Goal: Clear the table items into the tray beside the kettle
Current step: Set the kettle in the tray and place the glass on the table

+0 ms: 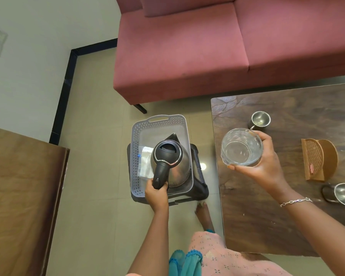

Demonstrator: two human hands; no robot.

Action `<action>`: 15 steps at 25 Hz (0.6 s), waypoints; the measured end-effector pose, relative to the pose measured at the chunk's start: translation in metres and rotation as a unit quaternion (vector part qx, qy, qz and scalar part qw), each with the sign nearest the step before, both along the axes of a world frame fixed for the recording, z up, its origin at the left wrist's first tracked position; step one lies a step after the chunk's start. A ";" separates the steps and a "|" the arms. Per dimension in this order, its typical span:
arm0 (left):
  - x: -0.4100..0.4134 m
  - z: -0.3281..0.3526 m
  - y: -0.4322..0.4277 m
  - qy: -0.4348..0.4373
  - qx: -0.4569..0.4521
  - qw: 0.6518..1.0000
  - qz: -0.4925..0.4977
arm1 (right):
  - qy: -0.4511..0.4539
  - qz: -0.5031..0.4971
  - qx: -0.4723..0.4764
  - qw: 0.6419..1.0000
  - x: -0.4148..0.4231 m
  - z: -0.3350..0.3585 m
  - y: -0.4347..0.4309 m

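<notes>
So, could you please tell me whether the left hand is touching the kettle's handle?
Touching. The head view shows the left hand with its fingers curled round the lower end of the kettle handle, with no gap between them.

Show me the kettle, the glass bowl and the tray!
kettle point(168, 154), head view, on its black lid.
glass bowl point(238, 153), head view, on its clear inside bottom.
tray point(155, 136), head view, on a bare part of its floor.
</notes>
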State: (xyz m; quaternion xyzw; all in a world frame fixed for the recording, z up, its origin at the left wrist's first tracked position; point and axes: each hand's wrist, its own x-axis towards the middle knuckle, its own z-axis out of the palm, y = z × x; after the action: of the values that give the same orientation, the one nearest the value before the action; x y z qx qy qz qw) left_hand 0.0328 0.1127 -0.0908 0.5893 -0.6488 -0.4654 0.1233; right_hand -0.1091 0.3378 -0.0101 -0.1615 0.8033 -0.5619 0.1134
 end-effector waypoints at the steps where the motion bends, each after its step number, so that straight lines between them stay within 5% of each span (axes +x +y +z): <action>1: 0.002 -0.001 0.000 -0.004 0.002 1.000 -0.003 | -0.001 0.001 0.000 1.000 0.000 -0.001 0.002; 10: 0.010 0.004 0.003 0.045 0.037 0.998 -0.008 | 0.004 0.016 -0.002 1.000 -0.001 -0.006 0.024; 15: -0.016 0.042 0.043 0.123 -0.112 0.986 0.020 | 0.009 0.026 -0.011 1.000 -0.003 0.001 0.045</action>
State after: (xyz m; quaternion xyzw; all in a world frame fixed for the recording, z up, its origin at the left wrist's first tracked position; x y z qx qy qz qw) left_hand 0.0171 0.1558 -0.0486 0.5233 -0.6647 -0.4557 0.2768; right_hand -0.1121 0.3828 -0.0091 -0.1882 0.7936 -0.5662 0.1192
